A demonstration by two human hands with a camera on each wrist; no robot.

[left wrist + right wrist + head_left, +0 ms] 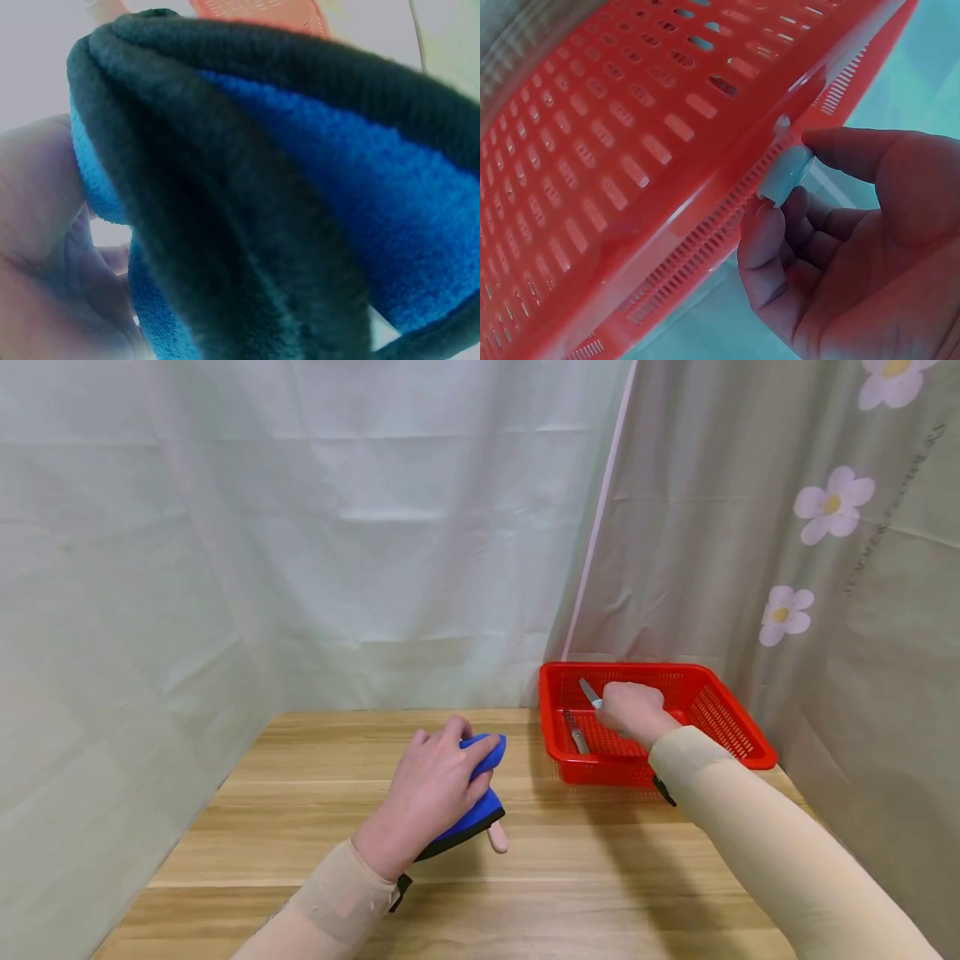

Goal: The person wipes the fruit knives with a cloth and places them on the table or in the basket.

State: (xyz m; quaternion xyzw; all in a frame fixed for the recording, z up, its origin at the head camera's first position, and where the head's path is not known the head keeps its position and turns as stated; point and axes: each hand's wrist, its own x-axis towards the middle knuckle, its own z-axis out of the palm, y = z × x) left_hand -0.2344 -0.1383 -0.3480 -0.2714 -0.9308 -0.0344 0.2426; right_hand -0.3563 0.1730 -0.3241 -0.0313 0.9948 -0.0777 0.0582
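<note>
My left hand [431, 785] grips a folded blue cloth [480, 810] with black edging, above the table. Its black hem and fuzzy blue side fill most of the left wrist view. Below the cloth, the rounded pale pink end of a slim object [497, 837] shows on the table, the rest of it hidden. Over the red basket, my right hand [633, 710] pinches a knife [590, 693] whose blade points up and left. The knife's pale blue handle end [784, 176] shows between thumb and fingers in the right wrist view.
The red perforated basket [607, 770] stands at the table's back right. Inside it, on the left, lies a fork-like utensil [577, 735] with a greyish handle. Pale curtains [420, 543] enclose the wooden table [300, 827] at the back and sides.
</note>
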